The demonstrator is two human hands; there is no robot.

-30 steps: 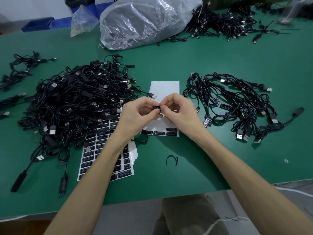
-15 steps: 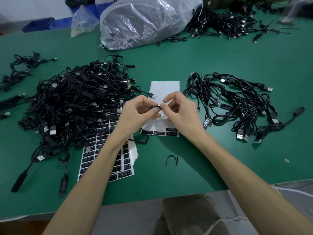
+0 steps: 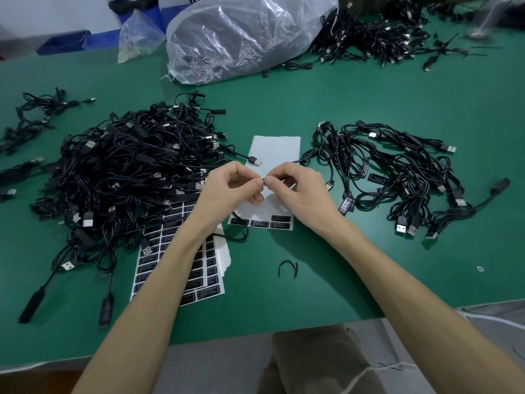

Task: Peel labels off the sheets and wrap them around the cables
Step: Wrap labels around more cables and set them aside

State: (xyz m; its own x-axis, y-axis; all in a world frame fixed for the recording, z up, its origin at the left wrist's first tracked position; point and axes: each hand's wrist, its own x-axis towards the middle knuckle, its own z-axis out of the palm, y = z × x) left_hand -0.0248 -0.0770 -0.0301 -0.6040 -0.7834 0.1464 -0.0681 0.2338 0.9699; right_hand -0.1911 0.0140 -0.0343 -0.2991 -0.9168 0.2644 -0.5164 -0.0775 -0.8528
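Observation:
My left hand (image 3: 227,191) and my right hand (image 3: 298,194) meet fingertip to fingertip above a nearly used-up white label sheet (image 3: 274,150). Between them they pinch a thin black cable (image 3: 305,158) with a small black label on it, mostly hidden by the fingers. That cable runs off to the right toward the labelled cable pile (image 3: 397,177). A big tangle of black USB cables (image 3: 122,172) lies to the left. A stack of sheets full of black labels (image 3: 204,277) lies partly under my left forearm.
A large clear plastic bag (image 3: 244,35) sits at the back, with more cables (image 3: 377,32) to its right. A small black tie (image 3: 287,268) lies near the front. The green table's front edge (image 3: 426,311) is close to me.
Both hands have shifted slightly while working the label round the cable; the fingertips now press closer together and the label is less visible.

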